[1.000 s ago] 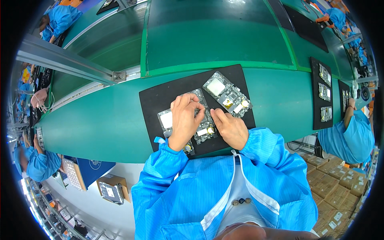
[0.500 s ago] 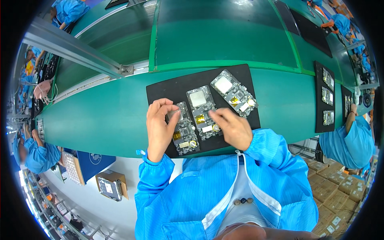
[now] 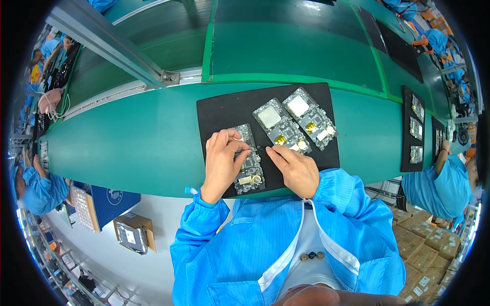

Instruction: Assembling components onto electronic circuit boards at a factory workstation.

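Note:
Three grey circuit boards with pale square shields lie on a black mat [image 3: 217, 112]. My left hand [image 3: 220, 162] covers part of the left circuit board [image 3: 251, 168], thumb and fingertips pinched together over its right edge. Whatever is between those fingertips is too small to make out. To the right, my right hand [image 3: 297, 172] has its thumb and forefinger closed near the same edge. A tiny dark thing shows at its fingertips, of a kind I cannot tell. The middle circuit board [image 3: 278, 125] lies tilted beside the right circuit board [image 3: 310, 118], its lower end close to my right hand.
The mat rests on a green bench [image 3: 138, 132]. Beyond it runs a green-edged belt [image 3: 291, 46], with a metal post [image 3: 112, 48] at the left. Another black mat with several boards [image 3: 415, 125] lies at the right, where a co-worker in blue [image 3: 434, 178] sits.
The middle board has shifted right and turned, now lying alongside the right one. My right hand has left it and come to the left board's edge. My left fingers have closed into a pinch.

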Tool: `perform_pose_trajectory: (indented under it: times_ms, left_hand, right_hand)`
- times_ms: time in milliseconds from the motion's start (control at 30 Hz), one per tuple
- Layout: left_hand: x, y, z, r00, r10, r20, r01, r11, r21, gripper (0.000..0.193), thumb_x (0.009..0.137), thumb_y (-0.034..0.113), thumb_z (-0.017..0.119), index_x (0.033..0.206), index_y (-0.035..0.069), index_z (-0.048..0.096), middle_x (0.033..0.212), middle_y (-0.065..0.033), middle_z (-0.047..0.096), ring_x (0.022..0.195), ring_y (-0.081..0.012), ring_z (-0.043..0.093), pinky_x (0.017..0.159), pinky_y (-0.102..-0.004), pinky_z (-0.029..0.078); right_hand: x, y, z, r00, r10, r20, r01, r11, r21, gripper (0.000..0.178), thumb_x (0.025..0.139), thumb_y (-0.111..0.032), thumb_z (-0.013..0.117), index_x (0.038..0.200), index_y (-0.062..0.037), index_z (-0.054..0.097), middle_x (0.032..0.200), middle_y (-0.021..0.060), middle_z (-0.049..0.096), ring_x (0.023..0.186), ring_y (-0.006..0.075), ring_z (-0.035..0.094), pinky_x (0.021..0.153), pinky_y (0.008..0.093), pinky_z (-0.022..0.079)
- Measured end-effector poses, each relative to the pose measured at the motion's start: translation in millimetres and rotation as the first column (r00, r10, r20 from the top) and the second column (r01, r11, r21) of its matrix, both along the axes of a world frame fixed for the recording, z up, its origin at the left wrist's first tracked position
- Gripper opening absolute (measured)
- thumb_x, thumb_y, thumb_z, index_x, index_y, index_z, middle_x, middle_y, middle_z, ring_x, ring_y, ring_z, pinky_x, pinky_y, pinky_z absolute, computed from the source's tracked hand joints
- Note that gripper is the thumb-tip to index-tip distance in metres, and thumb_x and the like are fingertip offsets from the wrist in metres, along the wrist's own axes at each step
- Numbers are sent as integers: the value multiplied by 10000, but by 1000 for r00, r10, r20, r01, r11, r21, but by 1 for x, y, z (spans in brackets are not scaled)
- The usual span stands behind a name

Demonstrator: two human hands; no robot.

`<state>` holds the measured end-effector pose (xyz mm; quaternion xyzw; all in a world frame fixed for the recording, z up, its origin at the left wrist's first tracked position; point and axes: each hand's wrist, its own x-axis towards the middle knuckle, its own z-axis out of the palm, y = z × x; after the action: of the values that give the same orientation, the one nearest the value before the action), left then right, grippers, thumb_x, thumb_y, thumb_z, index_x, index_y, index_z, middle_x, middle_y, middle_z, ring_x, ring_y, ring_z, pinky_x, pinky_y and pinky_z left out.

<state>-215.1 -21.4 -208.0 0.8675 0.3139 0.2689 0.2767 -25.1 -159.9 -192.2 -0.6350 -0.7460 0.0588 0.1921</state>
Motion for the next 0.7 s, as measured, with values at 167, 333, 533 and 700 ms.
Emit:
perform_pose_trajectory:
  times_ms: [167,333,533,700]
  left_hand:
    - [0,-2,-1,1000,7,28,-7,1000,-10,170,730,63,840,871,75,747,1076,-33,618,980,-237,594,891,-403,423]
    - [0,-2,-4,1000,17,13,-17,1000,-26,160,737,62,840,864,70,744,1084,-32,624,991,-238,592,904,-395,417]
    - [-3,-2,-3,998,-31,48,33,998,-46,116,765,67,815,842,70,728,1080,-37,625,1015,-250,584,922,-404,404]
    - [-2,-3,-5,999,-8,37,9,1000,-22,117,767,60,806,851,68,725,1072,-39,631,1025,-255,584,924,-406,403]
  right_hand:
    - [-7,1,-3,999,-3,43,3,1000,-5,583,767,-23,651,1346,31,610,1229,120,602,835,232,666,683,339,583]
    - [-11,7,-1,999,7,51,-8,1000,19,559,775,-39,652,1329,33,625,1227,114,606,839,230,654,661,338,579]
    - [-17,2,1,997,-65,-43,66,997,28,641,686,87,646,1320,-9,649,1203,124,633,890,293,684,710,384,591]
    - [-21,1,-2,995,-85,-51,85,996,-9,631,686,97,647,1309,-4,656,1172,132,641,900,299,691,712,385,598]
